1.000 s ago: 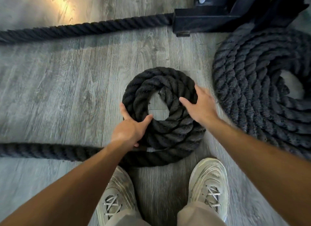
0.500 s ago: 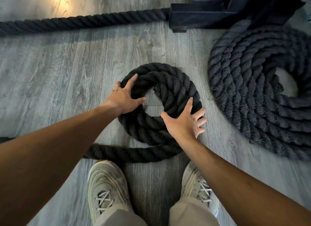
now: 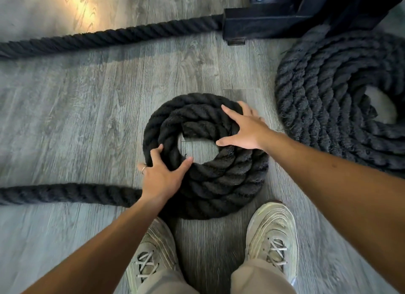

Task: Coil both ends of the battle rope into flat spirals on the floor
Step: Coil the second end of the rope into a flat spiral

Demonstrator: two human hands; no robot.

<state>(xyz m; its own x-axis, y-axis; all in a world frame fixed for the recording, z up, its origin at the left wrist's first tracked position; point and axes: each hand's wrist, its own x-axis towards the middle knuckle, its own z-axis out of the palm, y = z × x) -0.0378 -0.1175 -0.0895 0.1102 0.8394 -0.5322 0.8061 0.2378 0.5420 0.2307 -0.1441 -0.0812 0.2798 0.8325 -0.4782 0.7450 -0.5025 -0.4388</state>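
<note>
Down on the grey wood-plank floor (image 3: pixel 76 122), and the big finished spiral of thick black twisted rope (image 3: pixel 324 101) already lies flat at the far right, just beside the black steel anchor frame (image 3: pixel 285 15).

Centre stage is the smaller, growing coil of the same black rope (image 3: pixel 219 184), flat on the floor just beyond the pale lace-up trainers (image 3: pixel 274 232), a few turns wound round an open middle.

Its loose tail (image 3: pixel 65 194) runs straight out to the left along the near edge, long axis left to right, feeding into the coil's near side. A second straight run (image 3: pixel 109 38) lies far off, heading right into the frame.

The left hand (image 3: pixel 163 175) presses on the coil's near-left rim, fingers (image 3: pixel 156 153) spread and only lightly bent, pinching nothing. The right hand (image 3: pixel 247 127) lies flat on the far-right rim, fingers splayed, thumb reaching toward the hole.

My read: the job here is turning the coil as one disc. Best keep both palms pressing down so no turn rides up, and let the tail lie snug against the outer turn.
</note>
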